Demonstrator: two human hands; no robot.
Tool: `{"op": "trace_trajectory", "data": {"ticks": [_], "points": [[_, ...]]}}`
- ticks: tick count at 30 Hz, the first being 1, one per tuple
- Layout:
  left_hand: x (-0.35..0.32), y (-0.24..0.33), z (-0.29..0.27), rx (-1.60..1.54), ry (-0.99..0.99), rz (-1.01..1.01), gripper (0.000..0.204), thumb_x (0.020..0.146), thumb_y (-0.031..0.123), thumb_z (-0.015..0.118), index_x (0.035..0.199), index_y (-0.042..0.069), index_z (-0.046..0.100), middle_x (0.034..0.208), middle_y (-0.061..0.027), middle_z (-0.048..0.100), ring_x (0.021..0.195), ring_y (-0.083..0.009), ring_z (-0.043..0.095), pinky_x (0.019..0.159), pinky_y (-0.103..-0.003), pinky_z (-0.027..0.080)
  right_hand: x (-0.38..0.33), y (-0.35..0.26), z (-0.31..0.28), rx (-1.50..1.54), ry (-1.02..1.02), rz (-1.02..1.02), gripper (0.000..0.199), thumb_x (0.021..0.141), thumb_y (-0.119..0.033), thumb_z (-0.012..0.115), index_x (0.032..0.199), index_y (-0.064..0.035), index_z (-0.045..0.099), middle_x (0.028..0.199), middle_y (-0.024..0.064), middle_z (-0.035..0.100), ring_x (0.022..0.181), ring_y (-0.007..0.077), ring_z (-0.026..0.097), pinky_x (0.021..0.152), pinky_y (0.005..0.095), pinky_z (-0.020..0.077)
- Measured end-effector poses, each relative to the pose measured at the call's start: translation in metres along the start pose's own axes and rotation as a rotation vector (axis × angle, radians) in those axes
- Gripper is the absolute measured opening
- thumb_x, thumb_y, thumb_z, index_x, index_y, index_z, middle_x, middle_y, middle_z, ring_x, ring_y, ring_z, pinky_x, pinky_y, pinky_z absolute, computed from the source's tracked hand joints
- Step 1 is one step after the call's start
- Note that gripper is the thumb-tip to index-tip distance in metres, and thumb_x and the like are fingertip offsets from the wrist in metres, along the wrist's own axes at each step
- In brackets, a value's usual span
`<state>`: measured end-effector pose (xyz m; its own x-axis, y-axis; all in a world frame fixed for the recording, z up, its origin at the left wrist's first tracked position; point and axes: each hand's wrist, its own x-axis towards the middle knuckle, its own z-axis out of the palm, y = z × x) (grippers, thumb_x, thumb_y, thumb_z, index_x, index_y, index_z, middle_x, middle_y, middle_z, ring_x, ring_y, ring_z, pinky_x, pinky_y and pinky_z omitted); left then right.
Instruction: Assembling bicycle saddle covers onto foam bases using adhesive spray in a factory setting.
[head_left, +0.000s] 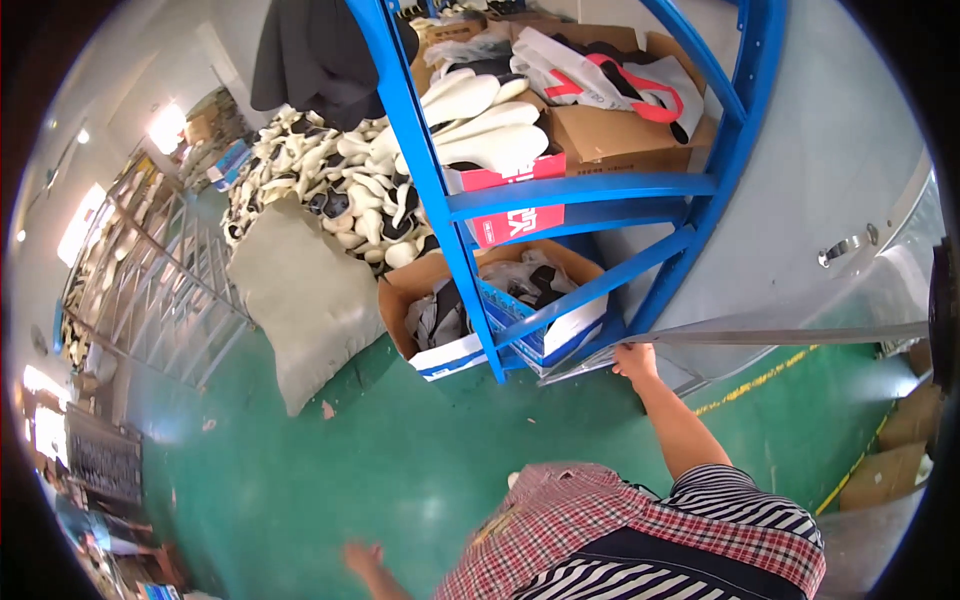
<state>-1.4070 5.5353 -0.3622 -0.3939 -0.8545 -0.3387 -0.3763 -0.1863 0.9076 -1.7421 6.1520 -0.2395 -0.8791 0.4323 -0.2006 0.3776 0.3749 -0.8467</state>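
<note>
The left hand [362,558] hangs low over the green floor [330,470], fingers spread apart and holding nothing. Further out, the right hand [634,360] is clamped on the near edge of a long grey sheet [780,335] (thin and flat, maybe metal, I cannot tell) that runs off to the hand's right. Just left of that hand stands a blue rack [590,190], with an open box [440,310] of dark pieces at its foot. Beyond, white soles [490,125] fill the shelf, and a heap [330,180] of them lies further left behind a grey sack [305,300].
</note>
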Motion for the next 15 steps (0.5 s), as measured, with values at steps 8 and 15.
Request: {"op": "trace_trajectory", "data": {"ticks": [8,15], "points": [[0.045,0.049,0.094,0.262,-0.274,-0.476,0.033,0.075,0.022,0.060,0.101,0.003,0.054,0.099,-0.0131,0.056,0.069,-0.0312,0.063,0.052,-0.038,0.050,-0.038,0.061,-0.009,0.531,0.361,0.553,0.015,0.082,-0.016,0.054,0.092,-0.0044,0.052,0.068,0.0096,0.058,0.046,0.0186,0.056,0.038,0.0283,0.0460],[0.165,0.091,0.109,0.267,-0.305,-0.543,0.032,0.077,0.017,0.054,0.106,0.003,0.050,0.096,-0.0123,0.054,0.060,-0.0294,0.062,0.043,-0.033,0.046,-0.089,0.137,0.025,0.636,0.585,0.989,0.012,0.081,-0.013,0.051,0.091,-0.0086,0.046,0.073,0.0143,0.056,0.056,0.0253,0.055,0.053,0.0387,0.0521]]}}
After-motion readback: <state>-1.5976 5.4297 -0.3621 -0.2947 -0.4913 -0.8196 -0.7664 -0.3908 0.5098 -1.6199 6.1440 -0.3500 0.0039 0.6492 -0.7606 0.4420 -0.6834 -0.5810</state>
